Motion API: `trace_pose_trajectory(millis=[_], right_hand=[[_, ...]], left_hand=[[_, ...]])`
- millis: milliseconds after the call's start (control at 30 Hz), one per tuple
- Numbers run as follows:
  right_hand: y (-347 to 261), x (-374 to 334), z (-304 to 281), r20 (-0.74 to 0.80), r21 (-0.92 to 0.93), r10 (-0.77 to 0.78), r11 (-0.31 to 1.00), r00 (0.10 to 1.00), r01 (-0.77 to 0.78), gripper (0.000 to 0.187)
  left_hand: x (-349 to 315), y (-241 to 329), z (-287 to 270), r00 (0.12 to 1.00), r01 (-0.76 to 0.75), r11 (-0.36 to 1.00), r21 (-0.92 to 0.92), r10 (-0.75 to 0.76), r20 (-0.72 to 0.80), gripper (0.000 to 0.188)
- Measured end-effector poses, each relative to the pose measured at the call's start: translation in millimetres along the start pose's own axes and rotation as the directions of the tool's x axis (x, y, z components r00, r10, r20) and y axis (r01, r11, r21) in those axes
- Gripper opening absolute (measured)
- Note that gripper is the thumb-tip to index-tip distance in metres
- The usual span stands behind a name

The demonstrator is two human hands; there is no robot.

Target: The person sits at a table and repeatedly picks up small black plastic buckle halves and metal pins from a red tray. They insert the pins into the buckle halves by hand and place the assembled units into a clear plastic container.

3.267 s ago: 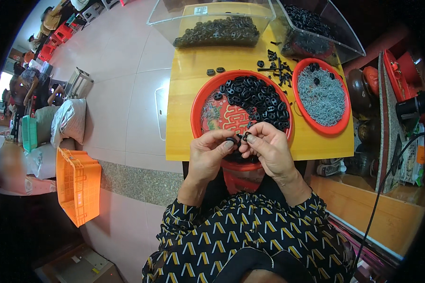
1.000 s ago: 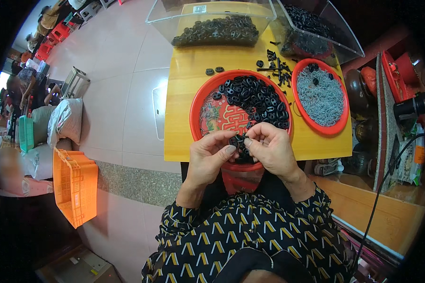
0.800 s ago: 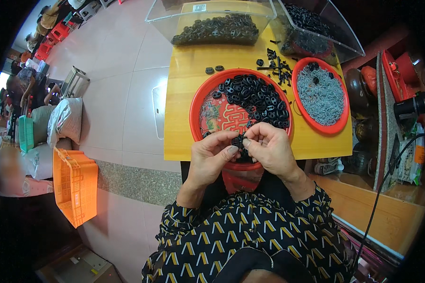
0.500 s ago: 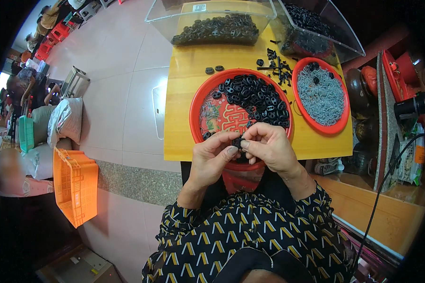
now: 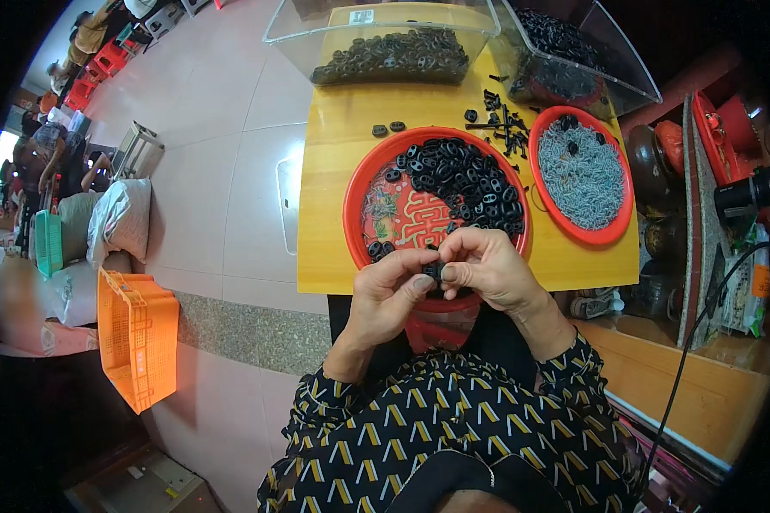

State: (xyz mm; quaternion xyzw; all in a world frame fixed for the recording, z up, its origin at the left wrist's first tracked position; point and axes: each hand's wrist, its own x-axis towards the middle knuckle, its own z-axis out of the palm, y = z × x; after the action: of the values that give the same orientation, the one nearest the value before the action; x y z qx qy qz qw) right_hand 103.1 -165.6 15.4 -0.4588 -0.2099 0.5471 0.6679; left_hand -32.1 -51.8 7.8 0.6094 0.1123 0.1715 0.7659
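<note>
Over the near rim of a round red tray point(image 5: 351, 205), my left hand point(image 5: 387, 295) and my right hand point(image 5: 488, 272) meet fingertip to fingertip. Pinched between them is a small black plastic piece point(image 5: 434, 270), mostly covered by my fingers. Both hands are closed on it. Inside the tray, a heap of black oval pieces with two holes point(image 5: 466, 175) fills the far and right side. A second red tray point(image 5: 618, 229) to the right holds many small silver screws point(image 5: 583, 175) and a few black pieces.
Two clear plastic bins, one point(image 5: 385, 56) behind the tray and one point(image 5: 565, 60) at the far right, hold more black parts. Loose black screw-shaped parts point(image 5: 509, 128) lie on the yellow table point(image 5: 325, 162). An orange crate point(image 5: 137, 342) stands on the floor at left.
My hands stay together at the tray's near rim, with fingers shifted slightly around the black piece. More black pieces show beside my left fingers.
</note>
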Motion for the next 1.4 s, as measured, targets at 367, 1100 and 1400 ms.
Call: trace_pose_trajectory(millis=[367, 1100, 1400], right_hand=[[0, 3, -4, 0.034, 0.004, 0.024, 1.000, 0.999, -0.024, 0.012], [-8, 3, 6, -0.056, -0.138, 0.068, 0.988, 0.996, -0.076, 0.009], [-118, 29, -45, -0.153, -0.353, -0.498, 0.834, 0.854, 0.424, 0.005]], left_hand=[[4, -6, 7, 0.993, -0.103, 0.991, 0.089, 0.108, -0.047, 0.020], [2, -6, 9, 0.992, -0.007, 0.997, 0.071, 0.016, -0.123, 0.030], [-7, -9, -14, 0.924, -0.214, 0.849, 0.483, 0.337, -0.181, 0.029]])
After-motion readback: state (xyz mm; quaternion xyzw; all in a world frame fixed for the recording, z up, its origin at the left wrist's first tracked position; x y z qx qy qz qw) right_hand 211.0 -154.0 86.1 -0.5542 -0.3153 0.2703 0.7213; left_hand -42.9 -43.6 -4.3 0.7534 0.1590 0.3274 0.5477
